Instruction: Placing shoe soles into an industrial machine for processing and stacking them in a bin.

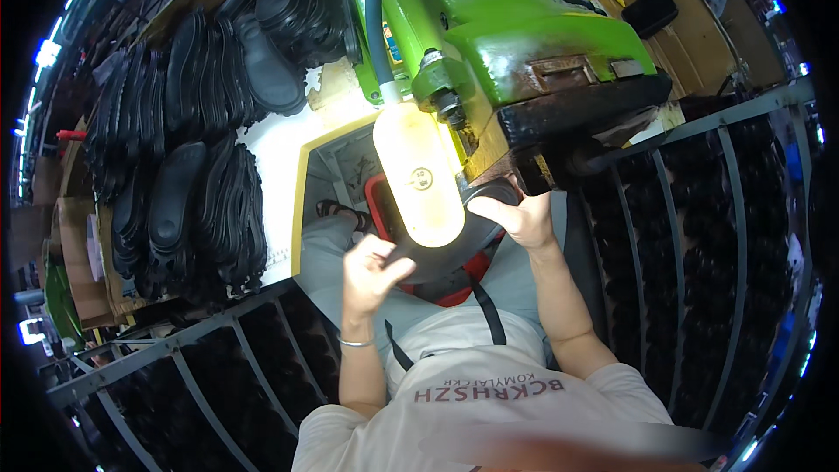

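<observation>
My right hand [524, 220] is closed on the edge of a dark shoe sole [479, 232], its thumb on top, just below the head of a green machine [524, 35]. Part of that sole is hidden behind a glowing oblong lamp [419, 179]. To the left of the lamp, my left hand [371, 278] is slightly blurred, thumb and fingers apart, with nothing visible in it. It hovers beside the sole's left end; whether a fingertip touches there I cannot tell.
Stacks of black soles [179, 197] cover the left of the white worktable [284, 179]. A red-rimmed container [377, 201] sits below, between my legs. Metal racks [673, 210] packed with dark pieces flank both sides. A cardboard box [690, 44] holding yellow cloth stands beyond the machine.
</observation>
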